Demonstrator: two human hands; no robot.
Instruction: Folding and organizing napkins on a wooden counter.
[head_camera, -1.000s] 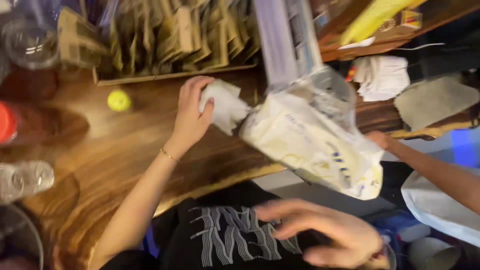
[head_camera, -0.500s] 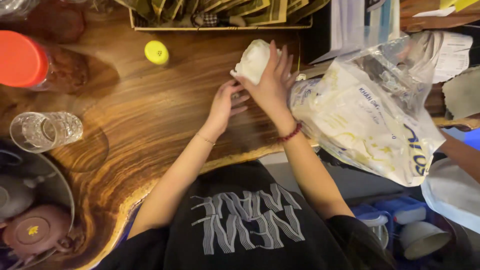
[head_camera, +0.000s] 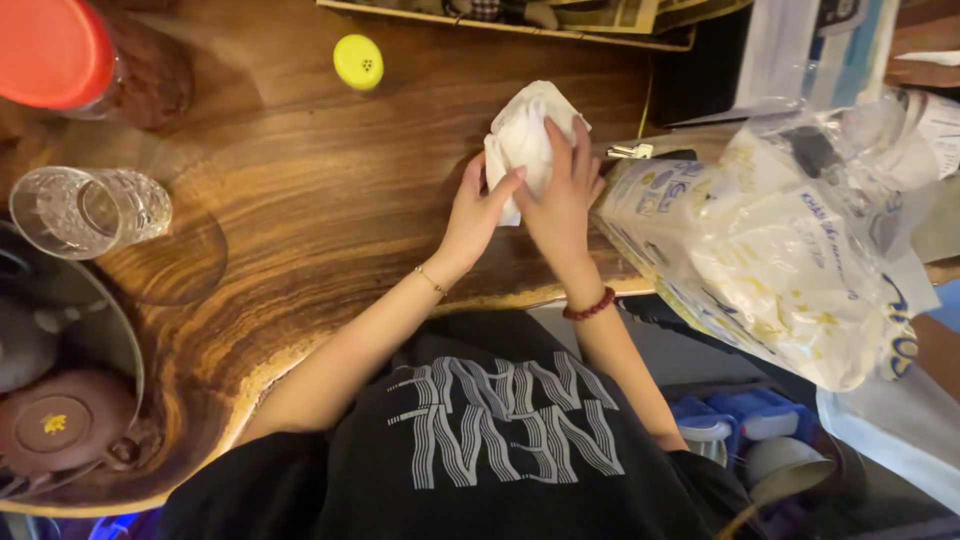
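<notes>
Polished, strongly grained wooden bench (head_camera: 300, 230) with a wavy live edge, seen from above. Both hands together on a crumpled white paper napkin (head_camera: 522, 135) lying on the bench toward its far side: left hand (head_camera: 478, 210) pinching the near edge, fingers closed on the paper; right hand (head_camera: 562, 195) laid flat across the top, fingers (head_camera: 565, 150) spread and pressing down. Soft, light and easily torn by the look of it, likely to bunch rather than slide; best taken by a folded edge or gathered whole in the palm. Just beside the right hand, a large crinkly plastic bag (head_camera: 770, 260) with yellow print, overhanging the bench's near edge and crowding that side. Beyond the napkin, a small yellow cap (head_camera: 358, 61) and a tray of brown packets (head_camera: 560, 15) along the back. Well apart on the left, a cut-glass tumbler (head_camera: 90, 210) lying on its side, a jar with a red lid (head_camera: 55, 50), and a brown clay teapot (head_camera: 65, 420). Open wood between the tumbler and the hands, the widest free room for moving.
</notes>
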